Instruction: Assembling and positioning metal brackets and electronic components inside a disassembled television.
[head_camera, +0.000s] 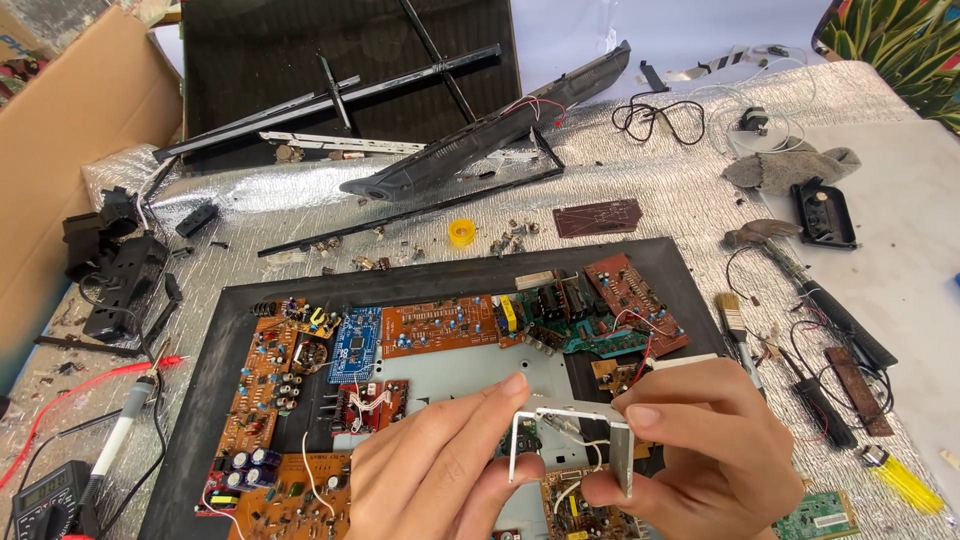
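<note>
Big black frame (300, 290) full of circuit boards (440, 325) under me. My left hand (440, 465) and right hand (690, 440) both pinch a small bent metal bracket (570, 440), fingers closed on it, just above the boards.

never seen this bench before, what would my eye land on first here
Front and centre, the left hand and right hand pinch a bent silvery metal bracket with a small part wired to it. Beneath them lies a black rectangular frame packed with orange, green and blue circuit boards. Beyond it, on the crinkled silver foil sheet, lie long black plastic strips.
</note>
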